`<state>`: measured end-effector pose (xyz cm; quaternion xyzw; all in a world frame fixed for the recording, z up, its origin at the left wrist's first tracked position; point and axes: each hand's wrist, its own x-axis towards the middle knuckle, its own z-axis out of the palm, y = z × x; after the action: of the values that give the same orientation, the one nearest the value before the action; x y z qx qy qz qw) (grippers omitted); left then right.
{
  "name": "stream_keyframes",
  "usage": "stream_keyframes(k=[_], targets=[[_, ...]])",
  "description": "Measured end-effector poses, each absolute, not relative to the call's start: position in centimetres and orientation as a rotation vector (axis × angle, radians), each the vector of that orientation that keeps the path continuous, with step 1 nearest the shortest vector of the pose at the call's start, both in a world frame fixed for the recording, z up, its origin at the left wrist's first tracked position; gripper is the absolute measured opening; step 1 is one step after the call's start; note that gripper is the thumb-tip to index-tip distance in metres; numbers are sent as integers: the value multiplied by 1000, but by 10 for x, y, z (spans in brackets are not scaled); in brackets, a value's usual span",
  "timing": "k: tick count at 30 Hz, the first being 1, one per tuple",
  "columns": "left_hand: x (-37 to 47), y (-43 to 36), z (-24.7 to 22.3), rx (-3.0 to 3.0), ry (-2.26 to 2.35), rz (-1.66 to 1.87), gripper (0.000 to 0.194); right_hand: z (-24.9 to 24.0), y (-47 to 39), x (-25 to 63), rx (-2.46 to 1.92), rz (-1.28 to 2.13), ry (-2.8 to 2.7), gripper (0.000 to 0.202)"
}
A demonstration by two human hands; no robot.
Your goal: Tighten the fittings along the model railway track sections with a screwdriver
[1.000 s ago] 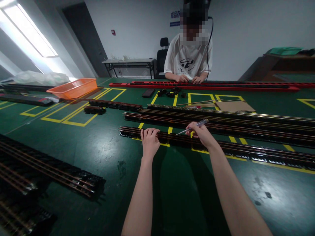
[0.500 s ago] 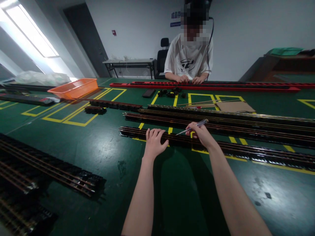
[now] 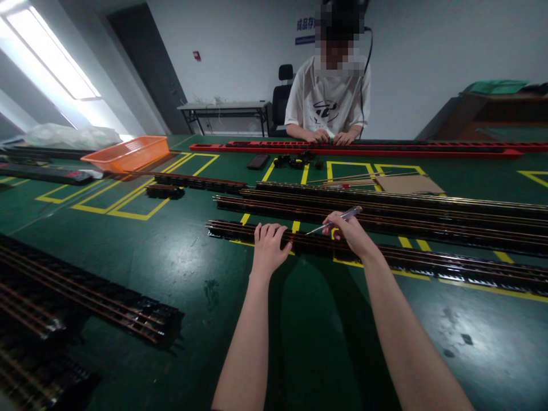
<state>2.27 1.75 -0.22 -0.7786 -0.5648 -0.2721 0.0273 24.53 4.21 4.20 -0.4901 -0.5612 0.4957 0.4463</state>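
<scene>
My left hand (image 3: pixel 269 248) lies across a long black strip (image 3: pixel 235 229) with thin copper-coloured rods along it. Its fingers reach over the far edge and the thumb is at the near side, closed about the strip. My right hand (image 3: pixel 349 231) pinches a small screwdriver (image 3: pixel 351 213) with a clear handle. The screwdriver slants down to the left, its thin metal tip over the same strip, just right of my left hand. Whether the tip touches a rod is too small to tell.
More rodded black strips (image 3: pixel 406 214) lie behind, and others (image 3: pixel 107 297) at the left. An orange basket (image 3: pixel 128 154), cardboard (image 3: pixel 409 184) and small black parts (image 3: pixel 295 161) are farther back. Across the green table a person (image 3: pixel 327 103) works at a red trough (image 3: pixel 428 153).
My left thumb has drawn in slightly toward the strip. The right hand and the screwdriver stay almost in place. The view has shifted very slightly.
</scene>
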Motion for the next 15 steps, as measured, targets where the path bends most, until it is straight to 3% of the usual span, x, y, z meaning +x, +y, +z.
stream_keyframes(k=[15], targets=[[24,17,-1,-2412,-1706,-823,35,49,40,247,-1244,1214,-1396,35]])
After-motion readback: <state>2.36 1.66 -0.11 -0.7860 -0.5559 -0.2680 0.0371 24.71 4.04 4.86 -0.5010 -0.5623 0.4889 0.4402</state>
